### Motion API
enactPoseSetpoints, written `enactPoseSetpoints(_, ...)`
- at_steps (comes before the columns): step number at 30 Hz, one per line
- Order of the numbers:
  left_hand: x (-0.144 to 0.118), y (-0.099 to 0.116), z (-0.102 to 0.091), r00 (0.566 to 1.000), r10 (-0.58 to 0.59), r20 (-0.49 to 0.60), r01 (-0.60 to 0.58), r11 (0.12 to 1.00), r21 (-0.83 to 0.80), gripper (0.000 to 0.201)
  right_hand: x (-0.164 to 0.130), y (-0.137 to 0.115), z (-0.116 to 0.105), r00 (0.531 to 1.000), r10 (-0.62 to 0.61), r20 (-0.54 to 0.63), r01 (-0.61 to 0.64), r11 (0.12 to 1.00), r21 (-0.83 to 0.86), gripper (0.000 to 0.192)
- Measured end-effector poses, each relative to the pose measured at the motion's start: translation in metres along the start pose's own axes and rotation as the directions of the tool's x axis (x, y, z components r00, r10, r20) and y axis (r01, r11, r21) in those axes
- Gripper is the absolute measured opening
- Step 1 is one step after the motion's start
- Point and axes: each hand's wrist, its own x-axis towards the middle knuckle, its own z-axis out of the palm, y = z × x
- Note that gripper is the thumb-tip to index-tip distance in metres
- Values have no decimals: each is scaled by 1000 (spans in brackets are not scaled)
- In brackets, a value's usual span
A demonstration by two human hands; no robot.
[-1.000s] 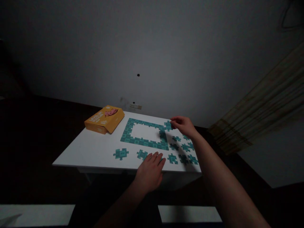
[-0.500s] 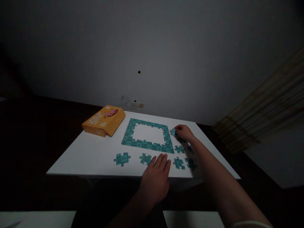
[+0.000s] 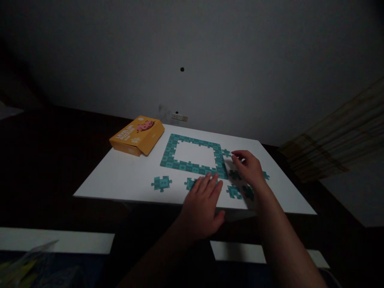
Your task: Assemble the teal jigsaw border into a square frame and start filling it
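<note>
Two hands are working at the puzzle: our right hand (image 3: 249,168) is hovering with curled fingers by the frame's right side, and whether it is pinching a piece we cannot tell; our left hand (image 3: 201,206) is lying flat and spread at the tabletop's near edge, partly covering a loose piece (image 3: 190,183). The teal puzzle frame (image 3: 195,157) is looking complete as a border, its middle bare. Several loose pieces (image 3: 161,183) are waiting along the near edge. An orange box (image 3: 137,135) is sitting at the far left corner.
</note>
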Motion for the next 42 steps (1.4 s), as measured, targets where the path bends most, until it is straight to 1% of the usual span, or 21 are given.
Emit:
enactPoseSetpoints(2,-21,-31,-25,997,-44,-60,46,998,30,87,-50,-21,-4,999,-44,0,44,996,77,30)
enactPoseSetpoints(3,-32,-49,-40,992,-83,-98,89,995,53,83,-74,-31,-2,998,-61,2,60,993,101,26)
enactPoseSetpoints(4,-44,-68,-56,984,-119,-136,130,989,73,79,-97,-41,3,997,-74,1,73,990,121,23)
enactPoseSetpoints(6,-64,-101,-86,971,-182,-153,199,974,109,70,-130,-60,17,993,-119,23,114,981,157,20)
enactPoseSetpoints(8,-76,-124,-107,966,-227,-124,244,959,146,63,-146,-78,35,984,-173,50,163,974,159,21)
enactPoseSetpoints(10,-81,-134,-117,964,-257,-68,265,949,172,62,-146,-93,49,974,-214,73,205,972,118,25)
enactPoseSetpoints(12,-80,-135,-118,961,-274,-26,274,944,185,60,-136,-106,60,966,-236,109,233,971,45,30)
enactPoseSetpoints(14,-77,-134,-114,959,-282,-13,279,943,182,55,-126,-114,66,957,-245,155,252,967,-25,36)
enactPoseSetpoints(17,-76,-134,-111,958,-285,-13,284,948,144,50,-117,-119,72,950,-256,179,271,961,-59,41)
enactPoseSetpoints(21,-78,-140,-116,964,-267,9,266,962,57,44,-118,-112,75,945,-286,156,288,957,9,36)
enactPoseSetpoints(24,-79,-142,-119,968,-250,31,250,968,14,39,-118,-106,75,943,-278,184,275,960,44,34)
enactPoseSetpoints(26,-79,-141,-120,965,-259,32,259,966,13,44,-117,-104,74,941,-270,203,263,963,62,35)
enactPoseSetpoints(29,-78,-139,-118,955,-295,11,294,955,40,60,-117,-105,72,940,-269,212,255,963,93,35)
enactPoseSetpoints(31,-78,-138,-116,952,-306,2,305,951,51,63,-118,-106,70,938,-272,214,253,961,109,35)
enactPoseSetpoints(38,-79,-140,-118,958,-288,5,288,958,18,46,-119,-105,69,936,-274,220,245,958,152,43)
enactPoseSetpoints(42,-79,-143,-117,959,-283,11,283,959,-13,42,-122,-104,72,957,-213,196,175,965,194,43)
